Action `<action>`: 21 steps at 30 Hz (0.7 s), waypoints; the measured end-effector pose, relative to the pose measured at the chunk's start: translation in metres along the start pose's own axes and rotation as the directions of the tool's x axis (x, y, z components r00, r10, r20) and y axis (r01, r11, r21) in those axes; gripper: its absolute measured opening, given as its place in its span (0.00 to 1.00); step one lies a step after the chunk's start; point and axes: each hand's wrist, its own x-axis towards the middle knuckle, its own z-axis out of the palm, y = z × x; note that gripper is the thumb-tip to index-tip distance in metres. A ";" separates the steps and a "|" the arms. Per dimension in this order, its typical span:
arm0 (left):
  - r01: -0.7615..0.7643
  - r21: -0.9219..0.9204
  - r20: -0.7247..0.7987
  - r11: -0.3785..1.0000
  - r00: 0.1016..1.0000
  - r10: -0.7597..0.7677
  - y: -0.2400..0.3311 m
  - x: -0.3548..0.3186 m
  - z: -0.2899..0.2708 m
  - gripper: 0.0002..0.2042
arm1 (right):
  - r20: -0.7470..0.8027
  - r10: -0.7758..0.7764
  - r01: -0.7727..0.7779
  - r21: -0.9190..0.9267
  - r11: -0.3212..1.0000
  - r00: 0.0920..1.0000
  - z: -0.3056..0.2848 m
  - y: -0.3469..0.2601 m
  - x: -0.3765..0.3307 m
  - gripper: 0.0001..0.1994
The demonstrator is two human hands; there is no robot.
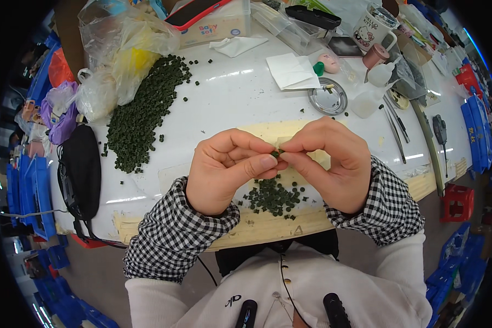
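Note:
My left hand (221, 167) and my right hand (336, 164) meet above the table's front part, thumbs and forefingers pinched together. Between the fingertips of both sits a small dark green piece (276, 154), mostly covered by the fingers, so its exact shape is hard to make out. Just below the hands lies a small heap of similar dark green pieces (273, 198), some round and some with notched edges. A far larger pile of dark green pieces (142, 115) spreads over the table to the left.
Plastic bags (128, 49) and a black pouch (83, 169) flank the large pile. Further back are a clear plastic box (216, 24), white paper (293, 71) and a round metal dish (327, 97). Metal tweezers (394, 128), a squeeze bottle (381, 75) and a mug (373, 28) are at the right.

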 end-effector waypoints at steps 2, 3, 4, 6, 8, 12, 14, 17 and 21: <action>0.003 0.030 -0.019 1.000 1.000 -0.002 -0.001 0.000 0.001 0.06 | 0.007 -0.006 0.006 -0.011 1.000 1.000 0.000 -0.001 0.000 0.07; 0.004 0.045 -0.030 0.999 1.000 -0.002 -0.001 0.000 0.002 0.06 | 0.005 -0.013 0.013 -0.020 1.000 1.000 0.000 -0.001 0.000 0.07; 0.005 0.025 -0.028 1.000 1.000 -0.005 -0.001 0.000 0.001 0.06 | 0.003 -0.020 0.020 -0.029 0.999 1.000 0.001 -0.001 0.000 0.08; 0.009 -0.015 -0.025 1.000 1.000 -0.010 -0.001 0.000 0.000 0.06 | -0.004 -0.027 0.027 -0.042 0.999 1.000 0.001 -0.002 0.000 0.08; -0.069 0.062 -0.028 0.996 0.997 0.071 -0.004 -0.002 -0.001 0.07 | -0.014 -0.026 0.025 -0.050 0.998 1.000 0.003 -0.004 -0.001 0.08; -0.198 0.209 -0.058 0.958 0.975 0.214 -0.006 -0.004 0.005 0.08 | -0.024 -0.011 0.010 -0.045 0.999 1.000 0.004 -0.003 -0.002 0.07; -0.215 0.221 -0.071 0.951 0.969 0.235 -0.005 -0.006 0.009 0.08 | -0.033 0.011 -0.011 -0.016 1.000 0.999 0.006 -0.004 -0.003 0.07; -0.218 0.232 -0.084 0.948 0.966 0.242 -0.004 -0.006 0.011 0.08 | -0.036 0.019 -0.019 -0.011 1.000 0.999 0.007 -0.004 -0.003 0.07; -0.155 0.232 -0.077 0.960 0.981 0.177 -0.004 -0.004 0.007 0.08 | -0.033 0.015 -0.017 -0.037 0.999 0.999 0.007 -0.005 -0.004 0.07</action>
